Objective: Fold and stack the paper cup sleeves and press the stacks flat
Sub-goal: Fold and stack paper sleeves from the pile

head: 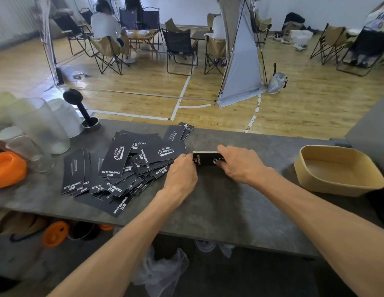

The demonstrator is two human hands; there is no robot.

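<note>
black printed paper sleeves, a small stack (206,159), sit pinched between my left hand (182,174) and right hand (240,163), mid-counter on the grey stone-look table (240,211).

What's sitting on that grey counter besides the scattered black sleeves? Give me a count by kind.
Stack of sleeves gripped between left hand and right hand: 1
Tan tray: 1
Orange lid: 1
Black tamper: 1
Clear plastic cups: at least 3; they overlap, so the exact number is unclear
Total: at least 7
</note>
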